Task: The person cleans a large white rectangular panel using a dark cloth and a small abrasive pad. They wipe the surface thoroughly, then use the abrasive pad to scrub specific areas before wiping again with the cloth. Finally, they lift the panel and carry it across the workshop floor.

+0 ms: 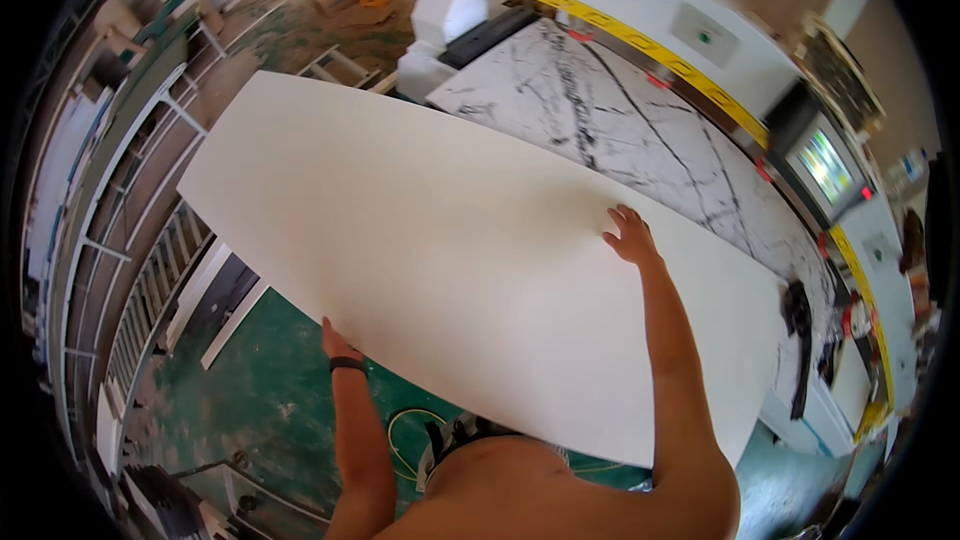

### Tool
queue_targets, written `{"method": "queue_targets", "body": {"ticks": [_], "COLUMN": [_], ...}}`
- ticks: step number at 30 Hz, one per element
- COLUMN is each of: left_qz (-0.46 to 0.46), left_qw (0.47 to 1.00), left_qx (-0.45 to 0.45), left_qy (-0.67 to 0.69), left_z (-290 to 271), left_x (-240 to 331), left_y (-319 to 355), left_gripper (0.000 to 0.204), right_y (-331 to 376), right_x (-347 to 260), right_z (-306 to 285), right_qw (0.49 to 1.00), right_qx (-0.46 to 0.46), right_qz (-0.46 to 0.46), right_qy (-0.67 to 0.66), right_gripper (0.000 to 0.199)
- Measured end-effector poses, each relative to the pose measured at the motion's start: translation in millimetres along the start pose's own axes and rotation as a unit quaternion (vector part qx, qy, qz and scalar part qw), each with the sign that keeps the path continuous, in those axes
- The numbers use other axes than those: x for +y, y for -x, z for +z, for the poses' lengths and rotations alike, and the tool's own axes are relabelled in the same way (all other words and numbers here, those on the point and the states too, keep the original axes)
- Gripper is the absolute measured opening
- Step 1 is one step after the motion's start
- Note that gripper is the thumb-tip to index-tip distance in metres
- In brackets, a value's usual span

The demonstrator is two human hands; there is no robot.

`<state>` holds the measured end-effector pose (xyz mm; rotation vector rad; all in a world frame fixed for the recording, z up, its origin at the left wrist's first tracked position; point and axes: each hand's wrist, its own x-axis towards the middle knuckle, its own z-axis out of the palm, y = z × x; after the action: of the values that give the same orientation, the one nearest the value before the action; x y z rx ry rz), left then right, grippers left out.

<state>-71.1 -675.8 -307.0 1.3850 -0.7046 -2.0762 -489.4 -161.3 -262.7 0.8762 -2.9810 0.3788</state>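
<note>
A large plain white panel [430, 230] stretches across the middle of the view, its long near edge close to my body. My left hand [340, 342] grips that near edge left of my body, with most of its fingers hidden by the panel. A dark band circles the left wrist. Towards the far edge, my right hand [631, 237] lies on the panel's upper face with its fingers spread. Beyond the panel, a white marble-patterned slab [640, 120] with dark veins is partly covered by it.
A white machine beam with a yellow strip [640, 40] runs along the far side. At right is a control screen [825, 165]. Metal railings and racks [120, 250] stand at left. A thin yellow hose [392, 430] lies on the green floor [260, 390].
</note>
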Motion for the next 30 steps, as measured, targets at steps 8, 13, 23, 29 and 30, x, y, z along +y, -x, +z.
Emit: {"method": "queue_targets", "body": {"ticks": [8, 13, 23, 29, 30], "left_qz": [0.051, 0.053, -0.012, -0.090, -0.087], "left_qw": [0.975, 0.963, 0.984, 0.966, 0.961], "left_qx": [0.207, 0.260, 0.160, -0.117, -0.158], "left_qy": [-0.056, -0.051, 0.074, 0.212, 0.212], "left_z": [46, 51, 39, 6, 1], "left_x": [-19, -5, -17, 15, 19], "left_y": [-5, 7, -12, -23, -28], "left_gripper": [0.070, 0.080, 0.063, 0.077, 0.077], "right_y": [-162, -202, -228, -205, -201], "right_x": [-90, -103, -82, -131, -143], "right_z": [61, 38, 16, -53, -72], "right_qw": [0.977, 0.974, 0.927, 0.935, 0.937], "right_qx": [0.148, 0.012, -0.148, -0.035, -0.017], "right_qz": [0.120, 0.219, 0.345, 0.353, 0.349], "right_qy": [0.091, 0.052, 0.025, -0.005, 0.007], "right_gripper": [0.049, 0.057, 0.088, 0.070, 0.068]}}
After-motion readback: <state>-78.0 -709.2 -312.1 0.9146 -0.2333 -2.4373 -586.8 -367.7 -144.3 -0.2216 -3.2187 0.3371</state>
